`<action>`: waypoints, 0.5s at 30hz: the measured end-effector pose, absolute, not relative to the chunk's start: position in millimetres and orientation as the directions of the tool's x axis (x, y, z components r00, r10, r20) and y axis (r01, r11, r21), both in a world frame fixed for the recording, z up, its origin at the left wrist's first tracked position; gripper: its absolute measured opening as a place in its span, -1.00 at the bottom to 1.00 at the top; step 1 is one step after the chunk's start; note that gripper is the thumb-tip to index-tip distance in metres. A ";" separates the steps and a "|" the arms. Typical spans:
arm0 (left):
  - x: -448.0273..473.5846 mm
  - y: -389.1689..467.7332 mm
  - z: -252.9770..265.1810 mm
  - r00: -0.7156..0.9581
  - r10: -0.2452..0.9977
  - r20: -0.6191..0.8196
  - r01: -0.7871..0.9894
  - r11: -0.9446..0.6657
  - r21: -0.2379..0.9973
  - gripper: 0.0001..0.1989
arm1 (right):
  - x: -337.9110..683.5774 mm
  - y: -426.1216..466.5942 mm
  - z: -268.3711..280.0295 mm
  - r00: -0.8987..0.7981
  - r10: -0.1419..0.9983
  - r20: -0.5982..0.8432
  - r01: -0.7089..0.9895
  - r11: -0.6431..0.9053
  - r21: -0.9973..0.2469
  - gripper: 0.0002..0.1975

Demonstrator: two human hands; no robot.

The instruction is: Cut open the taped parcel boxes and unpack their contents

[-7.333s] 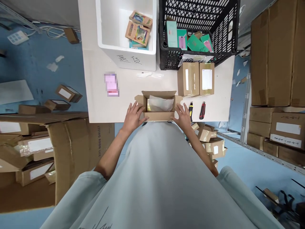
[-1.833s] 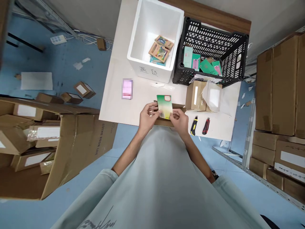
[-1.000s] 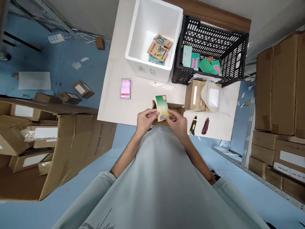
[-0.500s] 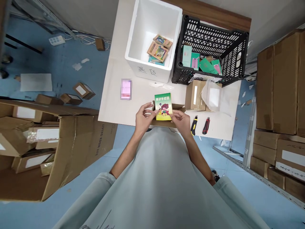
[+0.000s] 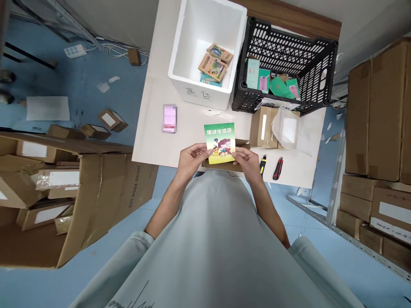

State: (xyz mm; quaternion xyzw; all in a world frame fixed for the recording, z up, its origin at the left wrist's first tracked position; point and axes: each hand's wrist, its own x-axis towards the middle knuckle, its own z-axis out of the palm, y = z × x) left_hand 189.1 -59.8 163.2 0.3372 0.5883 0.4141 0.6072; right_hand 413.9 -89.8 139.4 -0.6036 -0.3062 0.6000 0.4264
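A green and yellow booklet [image 5: 220, 139] with cartoon figures and Chinese characters on its cover is held up between my two hands. My left hand [image 5: 192, 160] pinches its left edge, thumb on the front. On the other side, the thumb of my right hand [image 5: 246, 161] presses the lower right edge, with the fingers behind. Beneath the booklet lies a brown cardboard box [image 5: 242, 145], mostly hidden by it and by my hands. To the right of my right hand are a yellow and black box cutter [image 5: 263, 164] and a red and black one [image 5: 278, 168].
A white foam box [image 5: 199, 96] holding small packs stands at the back, beside a black plastic crate [image 5: 284, 36] with green boxes. A closed carton [image 5: 265, 126] sits before the crate. A blurred pink item [image 5: 170, 118] lies left. A large open carton [image 5: 96, 192] flanks the table.
The booklet has come up closer to the camera and looks larger. My hands have moved slightly apart, still gripping its sides.
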 end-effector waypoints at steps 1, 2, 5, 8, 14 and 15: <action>188.8 -60.1 162.5 -0.035 0.901 -0.433 -0.105 0.428 0.898 -0.44 | 414.4 -89.6 139.2 0.089 0.882 -0.463 -0.136 -0.450 -0.883 -0.48; 188.5 -60.5 161.5 -0.034 0.902 -0.431 -0.104 0.426 0.899 -0.43 | 414.9 -89.5 139.0 0.085 0.883 -0.462 -0.131 -0.450 -0.883 -0.48; 187.5 -61.2 157.5 -0.027 0.907 -0.420 -0.091 0.416 0.905 -0.40 | 416.4 -88.8 138.3 0.067 0.883 -0.465 -0.117 -0.456 -0.882 -0.46; 185.7 -60.7 152.5 -0.017 0.919 -0.395 -0.060 0.393 0.917 -0.39 | 417.5 -87.6 137.4 0.053 0.889 -0.455 -0.102 -0.448 -0.888 -0.42; 181.2 -59.1 149.6 0.051 0.967 -0.248 0.101 0.242 0.965 -0.54 | 422.2 -85.8 140.0 0.111 0.952 -0.286 -0.013 -0.286 -0.958 -0.47; 180.7 -59.2 151.2 0.068 0.976 -0.209 0.130 0.199 0.971 -0.62 | 423.2 -85.9 141.5 0.114 0.962 -0.248 0.015 -0.251 -0.968 -0.54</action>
